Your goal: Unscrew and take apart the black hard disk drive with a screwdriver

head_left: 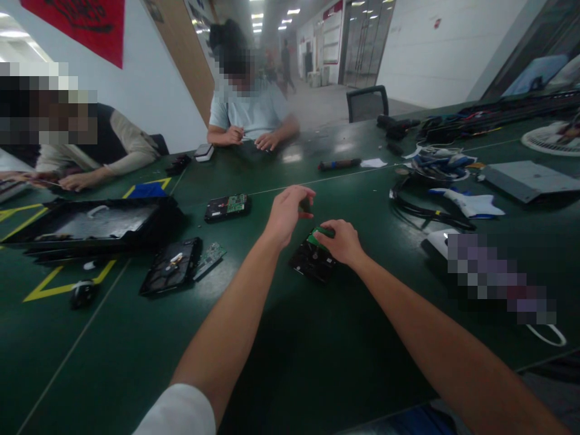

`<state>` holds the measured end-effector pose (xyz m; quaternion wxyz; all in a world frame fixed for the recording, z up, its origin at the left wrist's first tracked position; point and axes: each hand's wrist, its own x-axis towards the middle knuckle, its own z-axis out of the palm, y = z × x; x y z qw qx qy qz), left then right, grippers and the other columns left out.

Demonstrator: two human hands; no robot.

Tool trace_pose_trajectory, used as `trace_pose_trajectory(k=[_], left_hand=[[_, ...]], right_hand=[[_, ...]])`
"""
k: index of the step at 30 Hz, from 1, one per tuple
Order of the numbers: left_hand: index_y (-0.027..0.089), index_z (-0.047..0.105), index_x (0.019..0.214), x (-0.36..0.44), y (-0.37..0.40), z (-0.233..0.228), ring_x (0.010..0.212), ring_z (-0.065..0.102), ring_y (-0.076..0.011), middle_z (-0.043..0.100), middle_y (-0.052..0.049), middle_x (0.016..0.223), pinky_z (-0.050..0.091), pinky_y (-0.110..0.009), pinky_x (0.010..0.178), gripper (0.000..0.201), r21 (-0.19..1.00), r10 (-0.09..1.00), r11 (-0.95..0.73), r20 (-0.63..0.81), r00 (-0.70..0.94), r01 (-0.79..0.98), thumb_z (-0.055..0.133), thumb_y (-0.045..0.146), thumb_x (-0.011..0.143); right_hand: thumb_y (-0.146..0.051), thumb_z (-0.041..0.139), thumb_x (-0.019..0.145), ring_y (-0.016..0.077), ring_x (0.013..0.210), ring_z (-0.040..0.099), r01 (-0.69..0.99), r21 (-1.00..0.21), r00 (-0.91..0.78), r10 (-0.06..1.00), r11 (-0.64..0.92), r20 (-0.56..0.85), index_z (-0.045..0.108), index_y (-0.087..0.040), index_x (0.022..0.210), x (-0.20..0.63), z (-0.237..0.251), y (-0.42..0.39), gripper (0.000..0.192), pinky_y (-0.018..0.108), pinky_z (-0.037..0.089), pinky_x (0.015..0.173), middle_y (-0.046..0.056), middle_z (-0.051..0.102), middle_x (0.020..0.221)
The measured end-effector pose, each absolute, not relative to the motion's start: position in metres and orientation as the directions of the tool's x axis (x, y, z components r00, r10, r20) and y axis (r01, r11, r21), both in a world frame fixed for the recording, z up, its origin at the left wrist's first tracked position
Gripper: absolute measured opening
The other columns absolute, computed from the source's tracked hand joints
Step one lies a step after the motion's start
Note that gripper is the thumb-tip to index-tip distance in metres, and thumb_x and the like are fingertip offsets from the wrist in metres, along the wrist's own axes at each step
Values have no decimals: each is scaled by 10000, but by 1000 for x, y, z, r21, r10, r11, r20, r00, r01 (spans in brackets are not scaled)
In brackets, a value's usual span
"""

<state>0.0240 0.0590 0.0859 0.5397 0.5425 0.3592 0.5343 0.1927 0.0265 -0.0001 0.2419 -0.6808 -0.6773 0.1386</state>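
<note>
While the right hand (342,241) presses down on a hard drive (312,261) lying flat on the dark green table (317,362), its fingers curl over the drive's far end, gripping the edge of a green circuit board (319,234) there. Drive sits near table centre, directly ahead of the person, tilted slightly off square to the table edge.

Left hand (289,211) is raised just above and behind the drive, fingertips pinched together around a small dark item (306,207); too small to identify. Hand does not touch the drive.

Left of the work area: a second hard drive (226,207) with its green board facing up, further back on the table. Nearer, an opened drive casing (171,266) with a loose green circuit board (209,258) just beside its right edge. A large black tray (90,226) lies beyond those, over yellow floor-style marking tape (63,284).

Right side: a tangle of black cables (421,208), a white-and-blue cloth or glove (471,204), a flat grey panel (528,180).

Across the table, two other people are seated; one in a pale blue shirt (251,112) has both hands on the tabletop, another at far left rests a sleeve (131,158) on the table.
</note>
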Motion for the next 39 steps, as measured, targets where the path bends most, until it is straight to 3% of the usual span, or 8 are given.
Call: trace_pose_trajectory(k=[6, 18, 22, 29, 39], left_hand=[[201, 643, 910, 26, 57, 85, 880, 694, -217, 695, -58, 850, 643, -338, 695, 150, 947, 973, -98, 155, 170, -306, 666, 341, 862], [203, 639, 861, 28, 57, 85, 913, 677, -198, 681, -65, 952, 645, -324, 716, 150, 950, 973, -126, 175, 153, -286, 674, 347, 877], [205, 655, 854, 29, 57, 86, 880, 648, -185, 634, -43, 882, 639, -301, 700, 111, 956, 978, -140, 174, 113, -259, 662, 314, 867], [198, 648, 936, 26, 58, 83, 867, 693, -204, 691, -49, 850, 663, -382, 761, 110, 937, 973, -100, 162, 164, -336, 637, 283, 866], [195, 663, 887, 27, 57, 85, 886, 687, -199, 685, -52, 883, 669, -383, 779, 97, 936, 968, -109, 177, 180, -334, 636, 287, 869]], right_hand=[[-518, 667, 1010, 333, 1215, 654, 848, -528, 42, 989, 39, 141, 772, -262, 1236, 193, -1, 27, 357, 466, 481, 995, 99, 752, 1288], [-524, 660, 1018, 336, 1226, 648, 845, -534, 43, 990, 34, 133, 767, -263, 1251, 192, 0, 27, 366, 476, 481, 1006, 104, 746, 1297], [-520, 674, 1010, 326, 1200, 660, 845, -533, 43, 990, 37, 138, 766, -261, 1261, 192, -3, 28, 372, 461, 490, 998, 99, 749, 1289], [-516, 692, 1000, 346, 1218, 658, 841, -538, 47, 986, 48, 161, 770, -257, 1267, 193, -5, 29, 381, 485, 489, 1013, 105, 753, 1291], [-512, 682, 1006, 346, 1216, 663, 840, -540, 32, 987, 59, 158, 771, -254, 1267, 194, -5, 29, 377, 491, 493, 1003, 104, 753, 1305]])
